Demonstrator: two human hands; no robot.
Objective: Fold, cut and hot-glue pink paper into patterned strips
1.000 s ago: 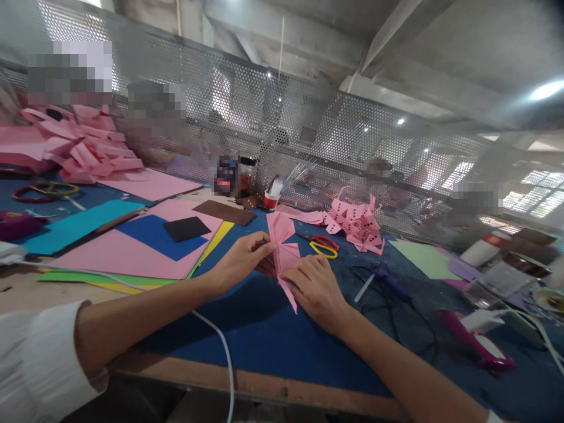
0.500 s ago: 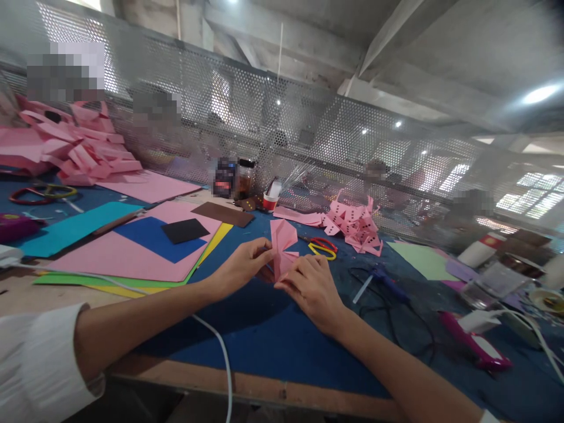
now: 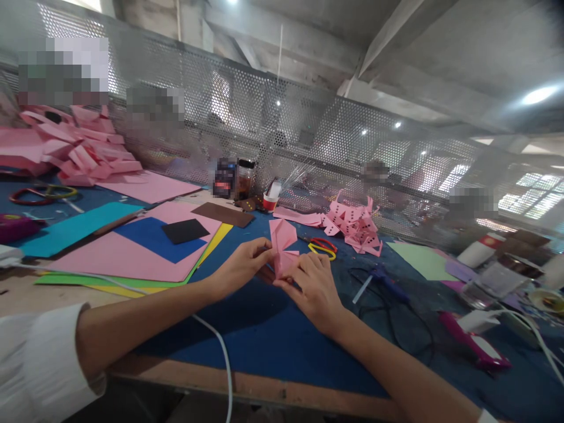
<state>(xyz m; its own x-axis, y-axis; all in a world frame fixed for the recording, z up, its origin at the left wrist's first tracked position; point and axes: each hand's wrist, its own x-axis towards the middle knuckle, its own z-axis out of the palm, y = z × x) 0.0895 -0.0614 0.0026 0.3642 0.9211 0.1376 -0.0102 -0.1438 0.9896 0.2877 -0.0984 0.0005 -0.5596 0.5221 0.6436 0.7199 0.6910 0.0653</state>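
A piece of folded pink paper with notches cut into its right side is held upright above the blue table surface. My left hand pinches its left edge between thumb and fingers. Low on the right side, my right hand grips the same piece, its fingertips together at the bottom. Just behind it lie scissors with red and yellow handles. Beyond them is a heap of pink paper cutouts with black dots.
Coloured paper sheets are stacked on the left, beside a heap of pink strips. A blue glue gun with its cord and a magenta power strip lie right. A white cable hangs over the front edge. Perforated metal panels stand behind.
Almost nothing differs. My right hand's fingers have shifted slightly on the lower part of the pink paper, and my left hand keeps its grip.
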